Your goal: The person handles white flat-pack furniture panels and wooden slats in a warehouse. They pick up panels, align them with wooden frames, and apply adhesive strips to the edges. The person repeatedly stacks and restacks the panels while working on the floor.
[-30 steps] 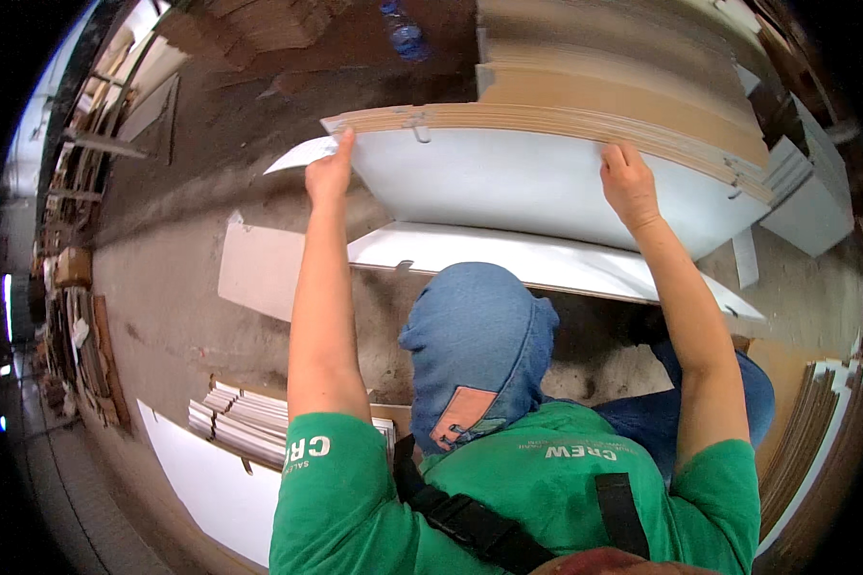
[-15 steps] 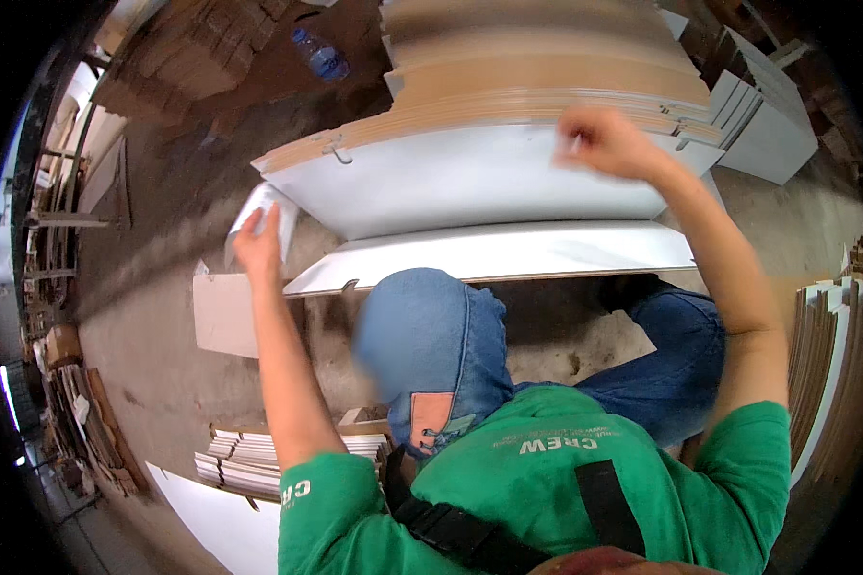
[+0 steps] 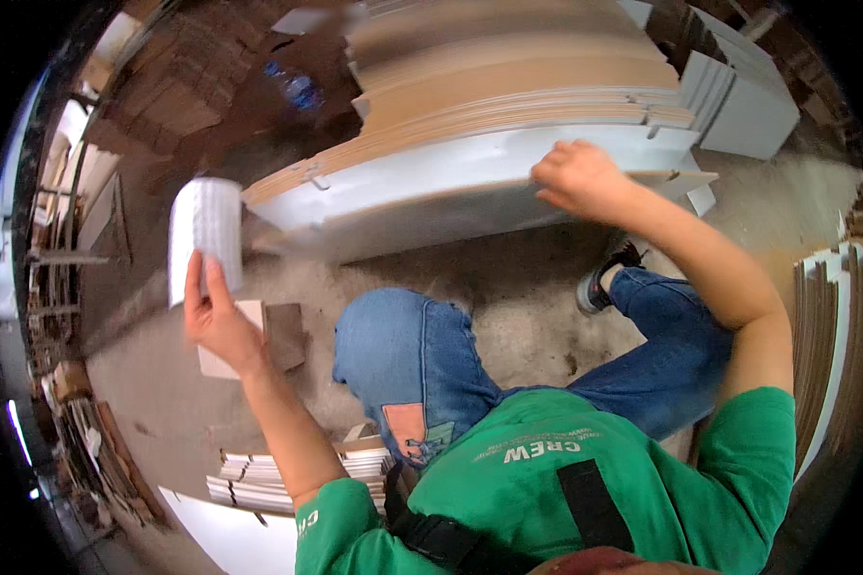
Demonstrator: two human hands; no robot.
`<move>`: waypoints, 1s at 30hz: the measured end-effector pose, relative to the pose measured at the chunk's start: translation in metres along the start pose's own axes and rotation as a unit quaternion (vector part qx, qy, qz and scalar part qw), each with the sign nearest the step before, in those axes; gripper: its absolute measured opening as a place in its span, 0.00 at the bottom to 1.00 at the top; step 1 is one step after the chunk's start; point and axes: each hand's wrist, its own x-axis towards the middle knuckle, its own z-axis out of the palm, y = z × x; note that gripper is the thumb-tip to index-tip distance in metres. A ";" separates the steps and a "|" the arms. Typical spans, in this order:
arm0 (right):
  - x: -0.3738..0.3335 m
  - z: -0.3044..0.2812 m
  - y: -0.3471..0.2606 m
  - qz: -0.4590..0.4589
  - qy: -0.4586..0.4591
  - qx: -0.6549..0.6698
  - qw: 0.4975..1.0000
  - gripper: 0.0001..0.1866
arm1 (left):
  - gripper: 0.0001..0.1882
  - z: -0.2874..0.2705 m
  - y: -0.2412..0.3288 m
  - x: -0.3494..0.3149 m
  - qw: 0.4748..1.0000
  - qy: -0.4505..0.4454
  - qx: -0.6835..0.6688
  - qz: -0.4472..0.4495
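A tall stack of white-faced boards with brown edges (image 3: 508,115) rises in front of me. My right hand (image 3: 577,179) presses on the white face of the lowest board (image 3: 422,196), near its right end. My left hand (image 3: 216,316) holds a narrow white board (image 3: 204,235) upright at the left of the stack, fingers behind its lower end. I kneel on the dusty concrete floor in blue jeans, left knee (image 3: 403,345) raised, right leg folded to the right.
A low pile of thin white strips (image 3: 259,474) lies by my left elbow. Small board offcuts (image 3: 278,335) rest on the floor behind my left hand. White panels (image 3: 753,101) stand at the back right, more boards on edge (image 3: 825,345) at the right, racks along the left wall.
A long white board that lay below the stack is gone from there. My left hand has dropped to the left and now lifts a narrow white board. The right hand stays on the stack.
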 end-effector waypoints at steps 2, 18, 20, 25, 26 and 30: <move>0.000 -0.009 0.015 0.082 0.024 0.059 0.995 0.10 | 0.14 0.012 0.015 -0.001 0.999 -0.037 -0.035 0.002; -0.008 -0.083 0.075 0.221 -0.098 0.048 0.969 0.09 | 0.12 0.145 0.104 -0.038 0.828 -0.544 0.001 0.132; -0.023 -0.079 0.100 0.313 -0.113 0.015 0.943 0.11 | 0.13 0.155 0.094 -0.066 0.822 -0.546 -0.104 0.123; -0.055 -0.104 0.106 0.402 -0.084 0.029 0.912 0.11 | 0.11 0.127 0.088 -0.089 0.777 -0.603 -0.098 0.149; -0.057 -0.109 0.102 0.410 -0.076 0.040 0.908 0.12 | 0.11 0.126 0.087 -0.087 0.776 -0.605 -0.084 0.157; -0.081 -0.122 0.090 0.418 -0.016 0.028 0.908 0.11 | 0.09 0.135 0.097 -0.102 0.760 -0.620 -0.091 0.169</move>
